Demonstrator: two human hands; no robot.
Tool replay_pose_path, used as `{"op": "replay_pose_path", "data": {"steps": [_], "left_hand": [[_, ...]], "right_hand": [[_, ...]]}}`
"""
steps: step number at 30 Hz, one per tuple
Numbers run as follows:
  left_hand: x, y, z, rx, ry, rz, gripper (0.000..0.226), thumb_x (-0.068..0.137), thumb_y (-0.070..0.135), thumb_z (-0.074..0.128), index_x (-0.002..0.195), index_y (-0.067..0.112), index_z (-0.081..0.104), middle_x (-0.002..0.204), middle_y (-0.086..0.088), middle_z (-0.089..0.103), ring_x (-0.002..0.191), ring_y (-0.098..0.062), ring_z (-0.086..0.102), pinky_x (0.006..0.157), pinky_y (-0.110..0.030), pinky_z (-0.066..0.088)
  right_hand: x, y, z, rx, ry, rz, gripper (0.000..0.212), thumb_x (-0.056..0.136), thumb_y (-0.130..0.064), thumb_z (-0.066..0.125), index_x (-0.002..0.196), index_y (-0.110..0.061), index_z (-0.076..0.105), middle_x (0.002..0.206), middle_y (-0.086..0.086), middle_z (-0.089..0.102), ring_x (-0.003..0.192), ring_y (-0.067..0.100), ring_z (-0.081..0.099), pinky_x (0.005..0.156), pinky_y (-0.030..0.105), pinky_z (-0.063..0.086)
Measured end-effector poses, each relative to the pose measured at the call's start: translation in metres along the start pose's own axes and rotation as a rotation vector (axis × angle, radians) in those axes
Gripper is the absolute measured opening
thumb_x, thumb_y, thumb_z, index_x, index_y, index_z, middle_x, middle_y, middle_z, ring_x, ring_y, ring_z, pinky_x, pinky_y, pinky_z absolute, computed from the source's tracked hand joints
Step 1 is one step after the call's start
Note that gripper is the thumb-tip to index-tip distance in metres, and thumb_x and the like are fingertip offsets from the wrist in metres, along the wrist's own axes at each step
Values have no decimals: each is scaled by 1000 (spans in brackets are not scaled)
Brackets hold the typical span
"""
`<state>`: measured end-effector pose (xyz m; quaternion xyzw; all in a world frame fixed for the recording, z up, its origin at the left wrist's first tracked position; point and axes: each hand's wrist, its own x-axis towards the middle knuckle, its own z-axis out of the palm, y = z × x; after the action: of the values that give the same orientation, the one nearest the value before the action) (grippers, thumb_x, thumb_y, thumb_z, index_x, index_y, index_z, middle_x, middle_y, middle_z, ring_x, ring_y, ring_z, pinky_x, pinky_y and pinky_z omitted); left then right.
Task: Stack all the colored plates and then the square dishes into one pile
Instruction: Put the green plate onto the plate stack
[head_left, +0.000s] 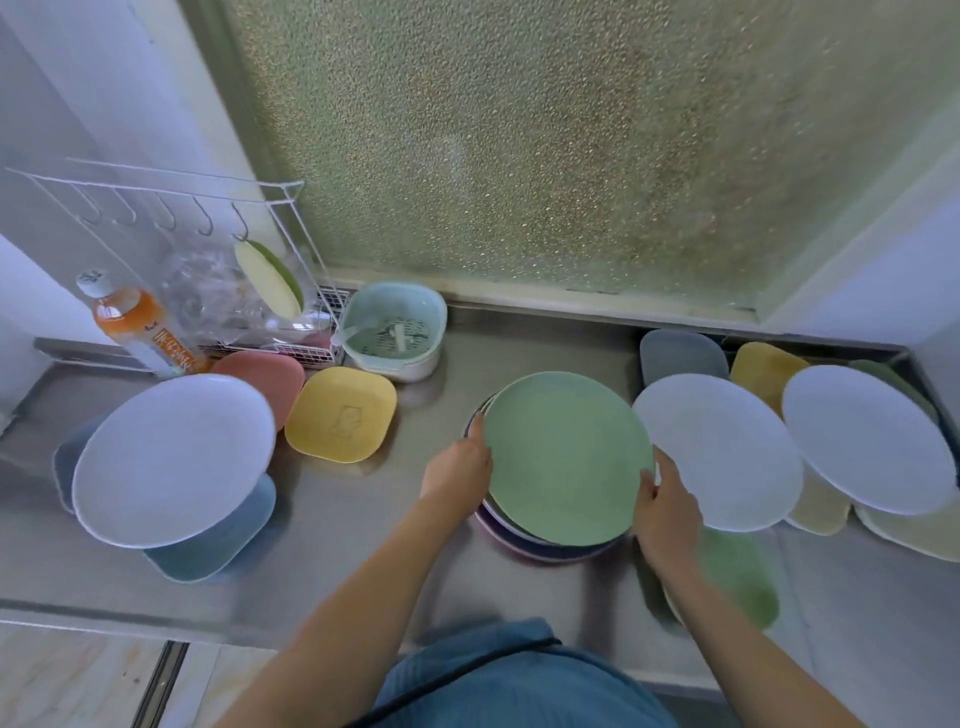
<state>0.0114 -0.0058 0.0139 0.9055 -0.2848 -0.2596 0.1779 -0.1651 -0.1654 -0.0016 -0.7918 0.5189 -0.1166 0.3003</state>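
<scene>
A green round plate (563, 457) tops a pile of colored plates (524, 545) in the middle of the steel counter. My left hand (460, 467) grips the pile's left rim and my right hand (667, 512) grips its right rim. A yellow square dish (340, 413) and a pink square dish (270, 374) lie to the left. At the far left a blue square dish (218, 545) sits under a white plate (171, 457). A green square dish (737, 577) lies beside my right wrist. Grey (678, 356) and yellow (761, 371) square dishes lie at the back right.
Two white round plates (719, 452) (867, 436) rest on pale square dishes (821, 512) at the right. A mint strainer basket (395, 332), a wire rack (291, 312) and an orange drink bottle (137, 325) stand at the back left. The counter's front edge (156, 618) is near me.
</scene>
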Motion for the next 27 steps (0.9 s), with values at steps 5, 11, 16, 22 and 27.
{"op": "replay_pose_path", "data": {"steps": [5,11,16,22,27], "left_hand": [[-1,-2,6,45,10,-52,55,99,17,33,150,13,12,117,-20,63,104,-38,61,82,-42,47],[0,-2,5,41,-19,-112,50,98,17,33,146,13,17,119,-22,61,107,-41,59,85,-44,46],[1,-2,7,27,-20,-126,41,95,12,33,136,12,25,112,-22,62,101,-41,61,77,-42,45],[-6,-13,7,-30,9,-152,32,93,8,32,124,11,30,101,-20,64,81,-36,57,67,-38,41],[-14,-37,2,-59,47,-185,32,93,10,31,125,12,29,100,-20,63,87,-39,60,69,-41,44]], "right_hand": [[3,2,2,-82,-37,-51,43,99,-26,37,142,-24,35,121,13,61,109,38,56,89,47,45],[9,-4,3,-188,-134,-58,41,100,-23,33,141,-20,31,113,16,63,103,38,57,81,43,45],[10,-5,4,-117,-163,-35,39,100,-18,34,138,-18,33,117,18,60,106,41,55,84,44,44],[8,-11,10,33,-181,-44,37,97,-15,38,134,-18,40,119,12,59,111,36,53,91,44,41],[-3,-24,24,28,-232,-47,38,98,-17,37,135,-22,37,104,10,63,99,35,58,83,41,44]]}}
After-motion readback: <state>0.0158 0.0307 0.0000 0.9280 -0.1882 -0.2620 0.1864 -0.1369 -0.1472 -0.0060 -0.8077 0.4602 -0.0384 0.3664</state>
